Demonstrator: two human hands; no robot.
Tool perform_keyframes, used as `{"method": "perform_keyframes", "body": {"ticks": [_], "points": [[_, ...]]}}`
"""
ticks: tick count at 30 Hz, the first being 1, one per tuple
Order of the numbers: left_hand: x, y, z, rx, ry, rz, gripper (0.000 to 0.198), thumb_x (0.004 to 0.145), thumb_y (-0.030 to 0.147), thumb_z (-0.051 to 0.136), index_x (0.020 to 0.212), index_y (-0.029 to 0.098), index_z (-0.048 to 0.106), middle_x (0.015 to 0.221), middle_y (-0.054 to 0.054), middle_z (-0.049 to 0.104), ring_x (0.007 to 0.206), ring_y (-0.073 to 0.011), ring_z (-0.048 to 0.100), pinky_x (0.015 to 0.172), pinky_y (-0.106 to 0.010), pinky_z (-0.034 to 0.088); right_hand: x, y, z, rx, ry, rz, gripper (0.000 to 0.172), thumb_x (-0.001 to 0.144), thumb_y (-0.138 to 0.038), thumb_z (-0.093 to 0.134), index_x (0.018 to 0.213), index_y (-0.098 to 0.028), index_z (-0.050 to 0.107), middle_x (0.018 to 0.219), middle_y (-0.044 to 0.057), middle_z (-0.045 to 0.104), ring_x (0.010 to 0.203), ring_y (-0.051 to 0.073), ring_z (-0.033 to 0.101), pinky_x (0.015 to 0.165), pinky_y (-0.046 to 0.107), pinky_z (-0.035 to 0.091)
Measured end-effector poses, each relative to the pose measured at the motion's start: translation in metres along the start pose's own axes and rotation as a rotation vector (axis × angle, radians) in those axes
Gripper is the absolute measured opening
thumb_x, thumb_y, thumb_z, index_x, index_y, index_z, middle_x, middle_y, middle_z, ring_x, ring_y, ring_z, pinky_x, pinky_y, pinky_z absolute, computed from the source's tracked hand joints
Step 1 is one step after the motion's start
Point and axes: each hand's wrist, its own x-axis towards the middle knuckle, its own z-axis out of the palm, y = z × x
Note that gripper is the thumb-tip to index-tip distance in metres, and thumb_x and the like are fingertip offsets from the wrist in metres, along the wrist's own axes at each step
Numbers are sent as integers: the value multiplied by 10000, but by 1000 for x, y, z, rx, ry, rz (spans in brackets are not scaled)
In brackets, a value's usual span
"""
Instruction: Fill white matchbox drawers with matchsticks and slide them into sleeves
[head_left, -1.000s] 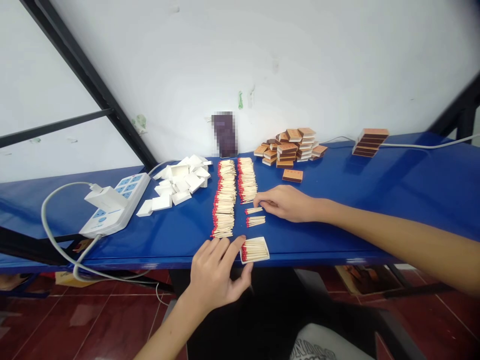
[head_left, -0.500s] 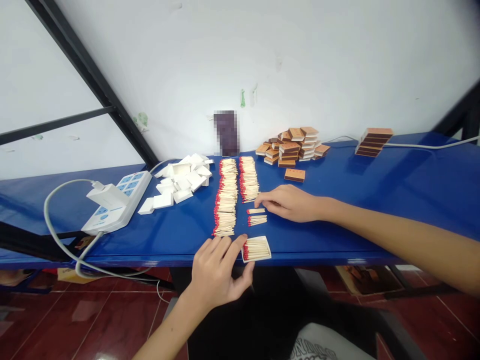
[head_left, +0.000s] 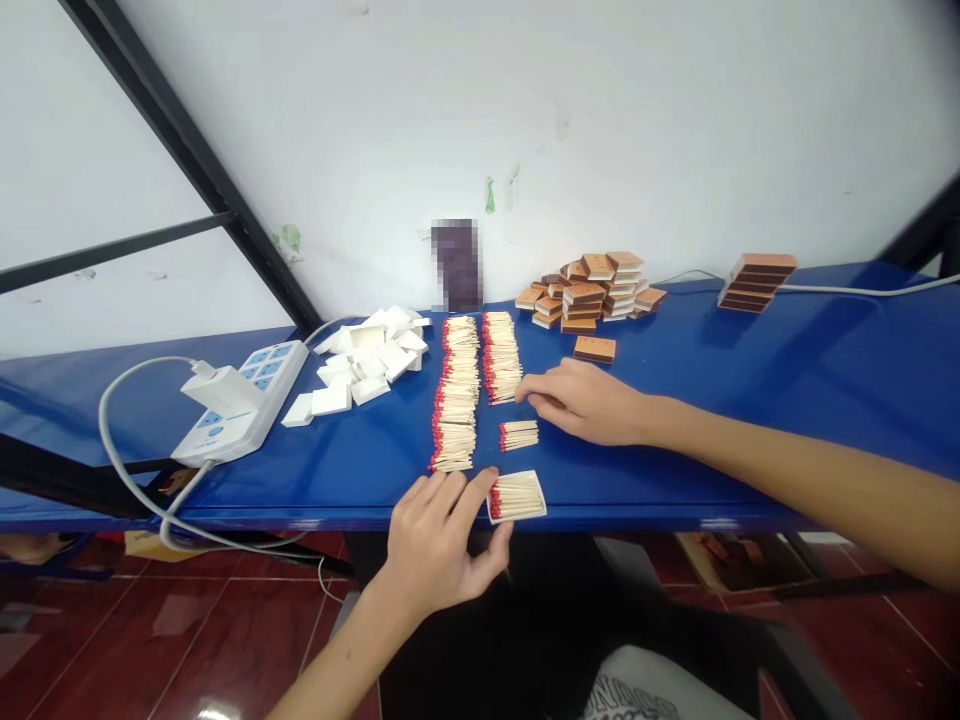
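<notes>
Nearest the edge of the glossy blue tabletop (head_left: 697, 460), the left hand (head_left: 439, 545) has thumb and forefinger bracketing a shallow white card tray (head_left: 517, 497) of matches, its long axis left to right. Just beyond, a small bunch of red-headed wooden matches (head_left: 520, 435) lies crosswise, nearward of the right hand (head_left: 585, 400). That hand, its fingers drawn together, is nearer the long match column (head_left: 502, 365); I can't tell whether they pinch any.
</notes>
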Motion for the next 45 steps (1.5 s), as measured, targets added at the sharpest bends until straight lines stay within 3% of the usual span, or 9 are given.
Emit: {"method": "perform_keyframes", "body": {"ticks": [4, 8, 13, 18, 27, 36, 45], "points": [[0, 0, 1, -13, 0, -4, 369, 856, 286, 604, 1188, 128, 581, 807, -69, 641, 690, -222, 580, 631, -341, 435, 0, 0, 2, -34, 16, 16, 246, 964, -226, 401, 975, -189, 644, 640, 8, 623, 652, 182, 520, 749, 319, 323], [0, 0, 2, -20, -2, -12, 368, 852, 288, 610, 1183, 129, 584, 808, -66, 641, 689, -221, 576, 623, -342, 427, 0, -3, 4, 90, -7, 13, 260, 956, -193, 401, 995, -176, 657, 726, 19, 662, 658, 167, 547, 704, 295, 354], [-1, 0, 2, -22, -2, -17, 369, 850, 290, 609, 1180, 126, 587, 819, -69, 644, 690, -222, 575, 624, -348, 434, -1, -9, 5, 76, 47, -52, 237, 948, -257, 465, 1016, -163, 672, 982, 87, 663, 862, 202, 591, 757, 308, 404], [-1, 0, 2, -23, -3, -18, 374, 853, 294, 605, 1185, 121, 590, 814, -68, 639, 689, -223, 576, 623, -349, 430, -4, -16, 3, 48, 106, -59, 202, 917, -336, 543, 972, -165, 636, 928, 76, 662, 870, 220, 552, 774, 336, 413], [-2, 0, 3, -21, 7, -11, 370, 841, 290, 612, 1172, 123, 594, 825, -72, 649, 693, -230, 579, 622, -354, 427, -5, -23, 8, -33, 38, -62, 364, 899, -426, 594, 1104, -137, 678, 1062, 122, 676, 936, 255, 615, 856, 399, 407], [-2, 0, 3, -21, 13, -10, 370, 843, 292, 610, 1174, 128, 592, 823, -69, 650, 690, -226, 574, 620, -352, 420, -5, -22, 10, 163, -13, -76, 286, 936, -367, 568, 1109, -158, 657, 1040, 90, 612, 881, 193, 604, 788, 326, 469], [-2, 0, 3, -20, 15, -12, 373, 842, 291, 615, 1173, 119, 596, 829, -71, 648, 702, -229, 571, 627, -359, 424, -4, -20, 4, 106, -47, -185, 264, 991, -326, 501, 1058, -191, 718, 1067, 91, 633, 979, 209, 598, 862, 352, 469]]}}
